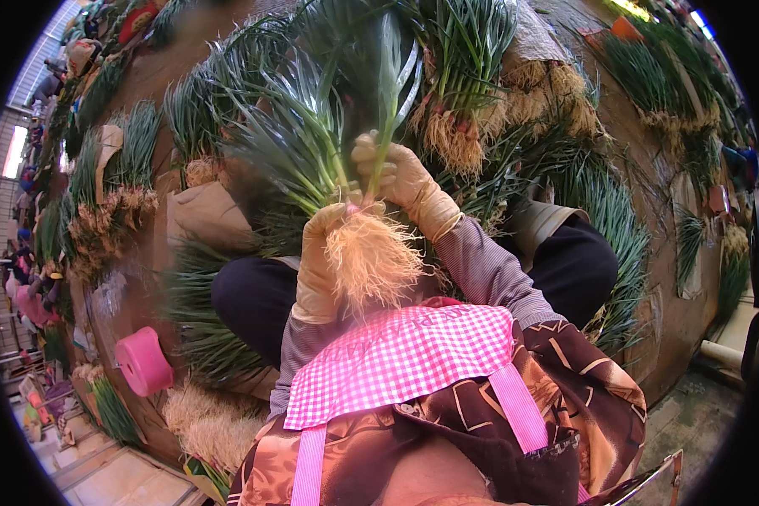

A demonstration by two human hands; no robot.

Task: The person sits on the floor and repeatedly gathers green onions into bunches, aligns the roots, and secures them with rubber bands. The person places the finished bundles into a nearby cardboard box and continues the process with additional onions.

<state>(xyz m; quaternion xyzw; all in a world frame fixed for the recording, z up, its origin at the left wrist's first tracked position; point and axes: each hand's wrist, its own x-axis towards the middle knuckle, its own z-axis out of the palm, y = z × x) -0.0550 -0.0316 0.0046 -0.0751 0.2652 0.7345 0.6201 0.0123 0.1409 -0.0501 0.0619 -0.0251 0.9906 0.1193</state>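
My left hand (322, 253), in a pale rubber glove, grips a bunch of green onions (316, 152) near its base. Pale stringy roots (373, 259) hang from the bunch towards my pink checked apron (405, 354). My right hand (392, 171), gloved alike, has its fingers curled round the green stalk (389, 107) at the right side of the bunch, just above the roots. The stalk's base meets the bunch near the left fingers. Beyond my hands, the leaves fan out and look partly blurred.
Rooted green onions lie in bundles ahead (462, 126), at the left (120, 164) and at the far right (658, 82). Loose leaves (209, 310) lie beside my left knee. A pink plastic stool (144, 362) stands at the lower left. Other people (35, 297) are at the far left.
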